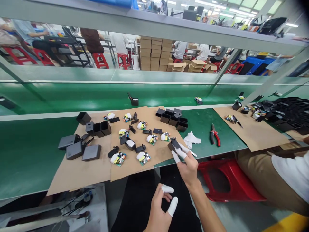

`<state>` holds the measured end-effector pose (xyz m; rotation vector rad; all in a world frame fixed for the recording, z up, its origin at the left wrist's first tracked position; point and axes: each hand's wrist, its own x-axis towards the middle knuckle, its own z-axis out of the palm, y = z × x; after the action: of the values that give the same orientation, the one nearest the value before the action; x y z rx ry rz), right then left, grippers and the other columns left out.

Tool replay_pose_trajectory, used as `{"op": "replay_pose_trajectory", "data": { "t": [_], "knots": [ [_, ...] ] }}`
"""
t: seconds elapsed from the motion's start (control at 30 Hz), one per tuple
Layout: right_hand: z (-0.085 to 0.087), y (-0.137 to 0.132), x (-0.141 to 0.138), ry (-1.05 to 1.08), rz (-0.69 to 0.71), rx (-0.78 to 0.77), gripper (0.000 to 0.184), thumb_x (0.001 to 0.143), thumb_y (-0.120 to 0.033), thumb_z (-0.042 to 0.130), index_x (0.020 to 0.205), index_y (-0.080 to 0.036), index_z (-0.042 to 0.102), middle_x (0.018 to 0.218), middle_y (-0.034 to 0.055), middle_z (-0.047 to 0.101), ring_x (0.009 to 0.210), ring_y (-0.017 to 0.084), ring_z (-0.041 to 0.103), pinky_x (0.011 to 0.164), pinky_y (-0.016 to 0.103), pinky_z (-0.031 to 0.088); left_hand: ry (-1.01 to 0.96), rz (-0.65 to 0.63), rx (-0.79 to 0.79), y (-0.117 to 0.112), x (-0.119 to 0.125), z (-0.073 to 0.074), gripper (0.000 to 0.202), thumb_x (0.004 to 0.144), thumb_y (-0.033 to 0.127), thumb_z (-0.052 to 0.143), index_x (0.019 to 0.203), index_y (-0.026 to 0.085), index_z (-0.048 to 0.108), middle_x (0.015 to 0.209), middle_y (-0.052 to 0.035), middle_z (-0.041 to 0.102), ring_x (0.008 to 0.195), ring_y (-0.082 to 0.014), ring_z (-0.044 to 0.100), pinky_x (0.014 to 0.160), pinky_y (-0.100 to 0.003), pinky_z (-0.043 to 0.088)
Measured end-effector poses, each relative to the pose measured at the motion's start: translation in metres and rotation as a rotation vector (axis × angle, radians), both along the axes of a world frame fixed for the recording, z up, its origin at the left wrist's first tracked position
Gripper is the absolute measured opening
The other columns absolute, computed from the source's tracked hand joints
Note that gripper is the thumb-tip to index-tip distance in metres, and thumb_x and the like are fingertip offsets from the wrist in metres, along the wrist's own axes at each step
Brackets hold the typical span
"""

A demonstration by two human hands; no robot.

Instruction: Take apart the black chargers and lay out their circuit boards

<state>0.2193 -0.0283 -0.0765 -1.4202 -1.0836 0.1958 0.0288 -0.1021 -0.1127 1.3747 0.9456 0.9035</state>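
Green workbench carries a cardboard sheet with little circuit boards and black shells. At the sheet's near right edge, the right hand pinches a small black cover, maybe plastic. Hold it by the edges, gently. The left hand hangs empty, fingers loosely curled.

White rubbery cots, matt and smooth, cover the fingertips of my right hand and left hand. The small case piece I pinch looks like matt black plastic. Under it lies rough brown cardboard on the smooth green surface. At three o'clock, pliers have glossy red grips, probably rubber-coated.
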Motion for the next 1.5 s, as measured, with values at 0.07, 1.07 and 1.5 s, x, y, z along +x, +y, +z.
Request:
{"op": "replay_pose_trajectory", "data": {
  "t": [0.07, 1.07, 1.5],
  "knots": [
    [0.003, 0.002, -0.004, 0.090, -0.005, 0.007, 0.021, 0.080, -0.029, 0.092, 0.101, -0.029, 0.088, 0.113, 0.0095, 0.085, 0.111, 0.030, 0.080, 0.107, 0.049, 0.063, -0.002, 0.027, -0.003, 0.001, 0.001, 0.004, 0.022, 0.098, 0.045, 0.068, 0.105, 0.024, 0.074, 0.105, -0.0067, 0.069, 0.079, -0.0185, 0.070, 0.074, -0.033, 0.060],
    [0.063, -0.049, -0.047, 0.610, 0.115, -0.029, 0.053, 0.073, -0.020, 0.098, 0.122, -0.026, 0.078, 0.131, 0.0107, 0.079, 0.119, 0.029, 0.077, 0.106, 0.047, 0.063, -0.302, 0.113, -0.083, 0.059, 0.000, 0.082, 0.046, 0.097, 0.036, 0.076, 0.140, 0.029, 0.061, 0.123, -0.0085, 0.075, 0.107, -0.0205, 0.076, 0.099, -0.035, 0.063],
    [0.060, -0.028, -0.001, -0.056, 0.272, -0.142, 0.035, 0.094, -0.023, 0.078, 0.127, -0.035, 0.081, 0.135, 0.0078, 0.075, 0.127, 0.029, 0.071, 0.112, 0.050, 0.058, 0.013, 0.096, 0.150, 0.083, 0.028, 0.073, 0.050, 0.095, 0.032, 0.076, 0.140, 0.024, 0.057, 0.137, -0.0129, 0.064, 0.127, -0.0286, 0.070, 0.115, -0.052, 0.056]
  ]
}}
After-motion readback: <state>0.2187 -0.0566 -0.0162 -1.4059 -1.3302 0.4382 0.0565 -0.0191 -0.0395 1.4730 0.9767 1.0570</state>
